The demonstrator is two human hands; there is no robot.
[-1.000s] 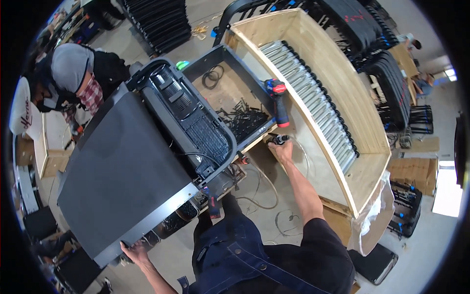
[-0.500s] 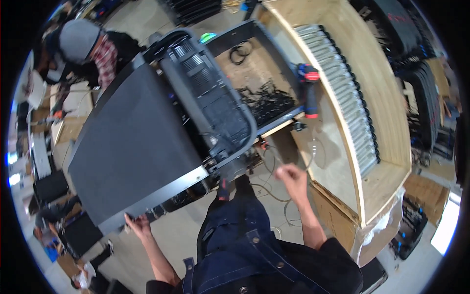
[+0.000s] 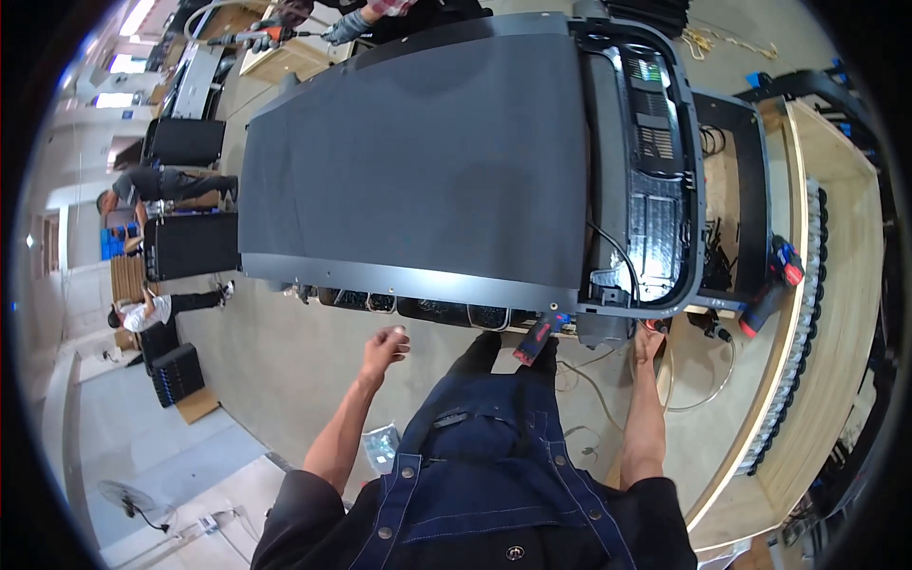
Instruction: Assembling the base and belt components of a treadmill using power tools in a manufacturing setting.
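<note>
A treadmill (image 3: 418, 161) with a wide dark belt lies across in front of me, its motor bay (image 3: 655, 214) at the right end. My left hand (image 3: 385, 351) hangs in the air below the near side rail (image 3: 408, 282), fingers curled; whatever may be inside them is hidden. At the bay's near corner, my right hand (image 3: 647, 344) closes around a red-and-black hand tool (image 3: 655, 326), mostly covered by the fingers and the bay's edge. Just left of it, a cordless driver (image 3: 540, 339) hangs under the rail.
Right of the treadmill stands a bin (image 3: 765, 199) with cable loops and small black parts. Another cordless driver (image 3: 774, 285) rests by a wooden rack (image 3: 845, 380) of rollers. A pale hose (image 3: 727, 380) trails below. Across the treadmill, a gloved co-worker's hand (image 3: 350, 27) is near another tool.
My view has swung left, so the treadmill lies more level. My left hand has let go of the rail and is raised beside it. My right hand has reached the tool at the bay's corner.
</note>
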